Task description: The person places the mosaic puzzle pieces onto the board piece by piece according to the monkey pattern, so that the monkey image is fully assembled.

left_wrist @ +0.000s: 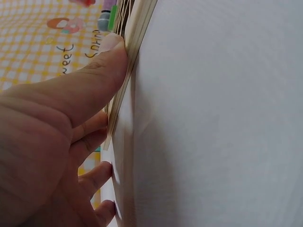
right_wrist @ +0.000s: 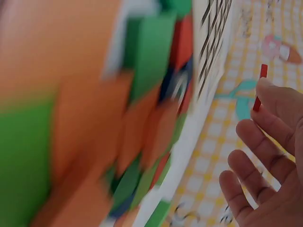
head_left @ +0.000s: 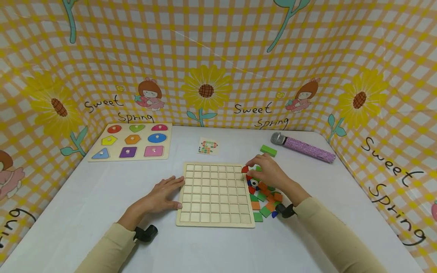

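Observation:
A light wooden grid board (head_left: 215, 195) lies flat on the white table. My left hand (head_left: 160, 195) rests at the board's left edge, fingers fairly straight; in the left wrist view the thumb (left_wrist: 102, 71) touches the board's rim. My right hand (head_left: 269, 172) is raised over the board's upper right corner. Between its thumb and index finger it pinches a thin red piece (right_wrist: 260, 87), which looks rounded in the head view (head_left: 245, 169). Under and beside that hand lies a pile of loose coloured pieces, among them orange tiles (head_left: 278, 197) and green tiles (head_left: 265, 211).
A pattern card (head_left: 207, 146) lies behind the board. At the back left is a shape puzzle (head_left: 131, 142) with knobbed pieces. A green block (head_left: 268, 150) and a glittery purple microphone (head_left: 307, 148) lie at the back right. Patterned cloth (head_left: 218, 49) walls the table in.

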A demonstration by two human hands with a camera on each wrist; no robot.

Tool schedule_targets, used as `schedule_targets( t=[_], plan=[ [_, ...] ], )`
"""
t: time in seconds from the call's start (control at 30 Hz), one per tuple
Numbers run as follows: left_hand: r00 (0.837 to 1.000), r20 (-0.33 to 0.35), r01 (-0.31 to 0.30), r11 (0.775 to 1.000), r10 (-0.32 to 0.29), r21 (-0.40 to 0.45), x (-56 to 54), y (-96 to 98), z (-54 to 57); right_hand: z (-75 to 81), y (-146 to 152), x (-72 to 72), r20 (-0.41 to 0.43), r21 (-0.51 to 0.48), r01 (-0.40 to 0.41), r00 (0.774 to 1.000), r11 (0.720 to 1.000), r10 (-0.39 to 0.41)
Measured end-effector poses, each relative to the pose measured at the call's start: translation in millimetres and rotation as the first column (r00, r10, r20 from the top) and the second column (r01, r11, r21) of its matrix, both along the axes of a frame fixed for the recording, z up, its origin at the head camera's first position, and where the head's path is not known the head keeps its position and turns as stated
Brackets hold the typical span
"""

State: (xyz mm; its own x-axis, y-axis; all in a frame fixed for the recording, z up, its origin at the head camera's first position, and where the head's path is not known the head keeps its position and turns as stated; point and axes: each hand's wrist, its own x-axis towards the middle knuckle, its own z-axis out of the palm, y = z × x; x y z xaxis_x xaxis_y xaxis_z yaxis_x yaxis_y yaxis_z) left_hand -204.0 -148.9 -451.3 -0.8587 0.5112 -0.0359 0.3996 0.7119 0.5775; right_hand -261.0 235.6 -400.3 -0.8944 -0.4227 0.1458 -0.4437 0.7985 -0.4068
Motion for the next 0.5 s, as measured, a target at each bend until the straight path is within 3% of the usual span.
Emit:
schedule_targets(
  t=[0.27,0.5],
  plan=[
    [1.000,-0.001,-0.007,1.000,0.007,-0.004,1.5,2.5,-0.1,3.5,-43,9.9,-0.011,-0.018,-0.032,0.999,0.999,0.032],
    [1.000,-0.010,-0.009,1.000,0.009,-0.008,1.4,2.2,-0.4,-0.7,-79,6.6,-0.033,0.006,-0.068,0.997,0.998,0.068]
  ],
)
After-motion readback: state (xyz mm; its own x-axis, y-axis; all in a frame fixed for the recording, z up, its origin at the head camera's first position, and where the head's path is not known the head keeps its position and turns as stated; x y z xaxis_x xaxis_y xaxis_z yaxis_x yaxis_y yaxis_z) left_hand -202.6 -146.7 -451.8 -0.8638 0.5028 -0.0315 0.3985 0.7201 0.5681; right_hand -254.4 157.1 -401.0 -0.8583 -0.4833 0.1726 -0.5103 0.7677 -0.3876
